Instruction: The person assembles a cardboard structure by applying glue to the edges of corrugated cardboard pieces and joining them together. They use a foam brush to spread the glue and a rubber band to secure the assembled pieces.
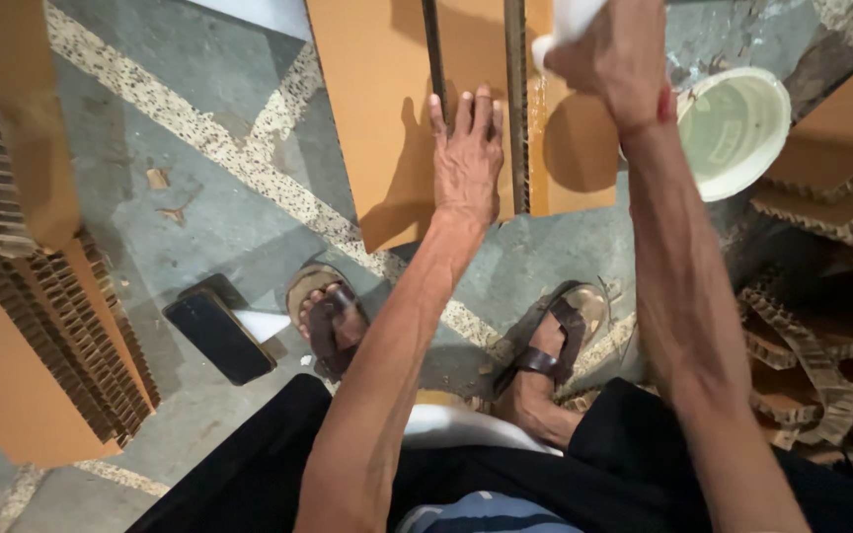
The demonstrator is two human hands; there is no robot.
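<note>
My left hand [466, 158] lies flat, fingers spread, on a brown cardboard sheet [377, 109] on the floor in front of me. Two dark narrow strips [517, 89] run up the sheet beside the hand. My right hand [609, 54] is closed around a white cloth or wad [570, 20] at the top of the view, above the right part of the cardboard. A wet-looking glossy patch [537, 99] shows on the sheet just under that hand.
A white bucket [742, 173] of pale liquid stands at the right. Stacks of corrugated cardboard [41, 326] rise on the left, and cut pieces [821, 345] pile at the right. A black phone [217, 336] lies on the floor by my sandalled left foot [328, 316].
</note>
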